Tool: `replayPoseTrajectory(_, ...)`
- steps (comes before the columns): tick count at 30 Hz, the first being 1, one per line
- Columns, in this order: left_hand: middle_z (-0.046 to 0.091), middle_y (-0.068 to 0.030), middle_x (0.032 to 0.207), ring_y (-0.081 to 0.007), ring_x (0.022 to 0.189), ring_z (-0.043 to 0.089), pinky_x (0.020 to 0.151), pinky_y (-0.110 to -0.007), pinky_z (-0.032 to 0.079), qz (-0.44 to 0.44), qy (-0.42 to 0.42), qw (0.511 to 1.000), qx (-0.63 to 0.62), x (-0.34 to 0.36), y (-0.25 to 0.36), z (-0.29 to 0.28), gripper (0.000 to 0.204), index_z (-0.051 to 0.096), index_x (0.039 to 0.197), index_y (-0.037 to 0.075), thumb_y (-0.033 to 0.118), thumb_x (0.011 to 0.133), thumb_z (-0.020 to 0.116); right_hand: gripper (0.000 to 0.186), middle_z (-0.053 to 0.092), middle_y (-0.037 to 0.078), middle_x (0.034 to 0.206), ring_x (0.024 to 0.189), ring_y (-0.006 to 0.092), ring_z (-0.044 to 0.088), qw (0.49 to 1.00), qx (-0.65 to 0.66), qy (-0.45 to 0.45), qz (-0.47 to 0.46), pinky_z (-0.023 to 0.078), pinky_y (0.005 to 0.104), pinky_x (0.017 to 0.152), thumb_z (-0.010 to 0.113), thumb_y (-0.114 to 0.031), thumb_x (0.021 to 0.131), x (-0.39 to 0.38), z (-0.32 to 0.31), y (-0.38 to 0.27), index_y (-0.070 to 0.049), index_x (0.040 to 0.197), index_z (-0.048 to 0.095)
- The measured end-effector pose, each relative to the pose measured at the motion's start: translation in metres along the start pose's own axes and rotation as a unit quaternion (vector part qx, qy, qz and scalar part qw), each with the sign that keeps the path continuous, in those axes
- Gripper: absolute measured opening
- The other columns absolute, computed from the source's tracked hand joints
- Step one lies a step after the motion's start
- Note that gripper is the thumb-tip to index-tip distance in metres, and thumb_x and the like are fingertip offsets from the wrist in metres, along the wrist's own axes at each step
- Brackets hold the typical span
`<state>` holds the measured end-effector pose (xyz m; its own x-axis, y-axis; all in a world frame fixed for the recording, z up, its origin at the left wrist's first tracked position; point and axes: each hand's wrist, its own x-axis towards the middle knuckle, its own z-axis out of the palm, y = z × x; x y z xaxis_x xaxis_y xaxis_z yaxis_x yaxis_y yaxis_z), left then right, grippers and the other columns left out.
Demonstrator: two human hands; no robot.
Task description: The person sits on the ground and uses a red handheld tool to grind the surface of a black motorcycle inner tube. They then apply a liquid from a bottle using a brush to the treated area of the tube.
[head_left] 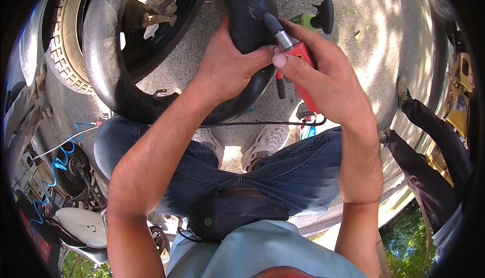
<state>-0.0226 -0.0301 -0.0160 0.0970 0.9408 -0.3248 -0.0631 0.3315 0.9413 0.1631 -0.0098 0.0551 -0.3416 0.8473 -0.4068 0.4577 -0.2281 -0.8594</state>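
A black inflated inner tube point(251, 12) curves in front of my knees, with a valve stem on its inner side. My left hand point(227, 65) is closed round the tube's right part, thumb pointing right. In my right hand point(318, 73) is a red hand tool point(309, 98) with a metal collar and a dark grey rounded tip. That tip meets the tube's surface, or nearly so. A thin black lever sticks out beside the tool, and a black cord runs from its lower end leftward across my knees.
Left of the tube stands a wheel with a treaded tyre point(76, 40) and metal parts. A green spray bottle with a black head point(323, 15) lies ahead on the right. A coiled blue hose point(58, 164) hangs at left near a motorcycle point(81, 225). At right is a person in dark trousers point(429, 177).
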Motion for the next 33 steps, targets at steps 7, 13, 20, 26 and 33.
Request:
replayPoseTrajectory(7, 0.069, -0.0063, 0.117, -0.0142, 0.105, 0.065, 0.094, -0.033, 0.053, -0.013, -0.013, 0.999, 0.027, -0.005, 0.004, -0.007, 0.051, 0.057, 0.132, 0.002, 0.016, 0.089, 0.080, 0.062, 0.065, 0.010, 0.089, 0.082, 0.0160, 0.061, 0.998, -0.060, -0.010, -0.001, 0.051, 0.0318, 0.076, 0.076, -0.030, 0.092, -0.001, 0.001, -0.007, 0.004, 0.141, 0.058)
replayPoseTrajectory(13, 0.068, -0.0096, 0.113, -0.0180, 0.102, 0.068, 0.088, -0.034, 0.058, -0.016, -0.010, 1.000, 0.021, -0.005, 0.003, -0.008, 0.062, 0.055, 0.134, 0.003, 0.016, 0.081, 0.084, 0.062, 0.066, 0.005, 0.107, 0.097, 0.0107, 0.059, 0.996, -0.074, -0.050, 0.022, 0.049, 0.0273, 0.086, 0.077, -0.026, 0.096, -0.002, -0.003, -0.014, 0.002, 0.147, 0.054)
replayPoseTrajectory(20, 0.068, -0.0080, 0.117, -0.0158, 0.105, 0.066, 0.092, -0.033, 0.055, 0.001, -0.005, 1.000, 0.013, -0.006, -0.001, -0.008, 0.061, 0.054, 0.134, 0.002, 0.020, 0.084, 0.084, 0.057, 0.060, 0.000, 0.078, 0.073, 0.0080, 0.055, 0.992, 0.110, -0.032, 0.051, 0.046, 0.0269, 0.064, 0.076, -0.026, 0.094, 0.002, 0.001, -0.009, 0.006, 0.138, 0.059)
replayPoseTrajectory(26, 0.067, -0.0113, 0.113, -0.0190, 0.101, 0.067, 0.089, -0.035, 0.057, -0.024, 0.014, 0.999, 0.019, -0.004, -0.006, -0.007, 0.069, 0.051, 0.135, -0.001, 0.020, 0.079, 0.086, 0.054, 0.058, -0.003, 0.077, 0.071, 0.0058, 0.052, 0.999, 0.023, -0.036, 0.014, 0.044, 0.0251, 0.062, 0.074, -0.024, 0.096, -0.001, 0.003, -0.008, 0.005, 0.139, 0.060)
replayPoseTrajectory(33, 0.067, -0.0117, 0.112, -0.0199, 0.101, 0.068, 0.089, -0.035, 0.057, -0.028, 0.002, 0.999, 0.015, -0.004, 0.001, -0.007, 0.066, 0.053, 0.133, 0.000, 0.020, 0.079, 0.084, 0.053, 0.056, -0.003, 0.076, 0.071, 0.0057, 0.049, 0.993, 0.101, -0.058, 0.026, 0.043, 0.0257, 0.062, 0.073, -0.024, 0.096, 0.006, -0.005, -0.004, 0.004, 0.139, 0.060)
